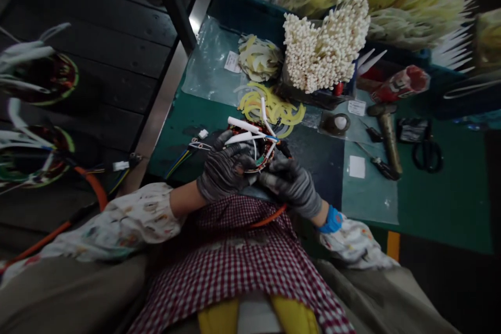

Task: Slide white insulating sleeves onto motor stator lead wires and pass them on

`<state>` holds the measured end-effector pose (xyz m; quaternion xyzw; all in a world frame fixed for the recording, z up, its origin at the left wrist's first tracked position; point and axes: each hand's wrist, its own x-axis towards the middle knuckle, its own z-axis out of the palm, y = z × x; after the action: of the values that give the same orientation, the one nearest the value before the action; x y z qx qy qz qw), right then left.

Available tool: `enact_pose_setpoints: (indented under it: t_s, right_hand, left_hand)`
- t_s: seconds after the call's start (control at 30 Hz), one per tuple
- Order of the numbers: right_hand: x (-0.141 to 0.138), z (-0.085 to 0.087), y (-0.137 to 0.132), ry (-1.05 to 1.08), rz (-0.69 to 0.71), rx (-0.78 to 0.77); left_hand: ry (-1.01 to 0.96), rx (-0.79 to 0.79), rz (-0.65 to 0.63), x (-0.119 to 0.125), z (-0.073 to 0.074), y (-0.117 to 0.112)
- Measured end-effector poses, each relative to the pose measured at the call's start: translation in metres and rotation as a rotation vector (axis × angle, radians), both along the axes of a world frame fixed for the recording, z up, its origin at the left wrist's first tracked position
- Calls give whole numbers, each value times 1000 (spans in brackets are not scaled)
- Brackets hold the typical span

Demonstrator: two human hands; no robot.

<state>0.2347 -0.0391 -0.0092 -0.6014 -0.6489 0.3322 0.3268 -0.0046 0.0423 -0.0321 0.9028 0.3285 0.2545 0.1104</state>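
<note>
At a green-topped table (464, 185), grey-gloved left hand (226, 171) and right hand (294, 186) hold a round copper-wound coil (260, 167) between them.
Fingers clamp its sides; a steady grip should leave the white plastic tubes (243, 125) unpinched.

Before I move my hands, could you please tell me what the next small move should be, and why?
I would probably steady the wound ring with the left hand and gently spread the white sleeves with the right hand: both gloved hands are at the ring, and the sleeves lean together over it at different angles, partly hiding its windings.
</note>
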Motion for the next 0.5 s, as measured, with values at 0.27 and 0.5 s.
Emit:
enact_pose_setpoints:
  t_s: [0.27, 0.5]
  right_hand:
    - [-13, 22, 65, -341, 241, 73]
    - [-5, 33, 67, 341, 220, -46]
  left_hand:
    - [-90, 36, -38, 0, -9, 3]
    - [-146, 76, -26, 3, 1, 3]
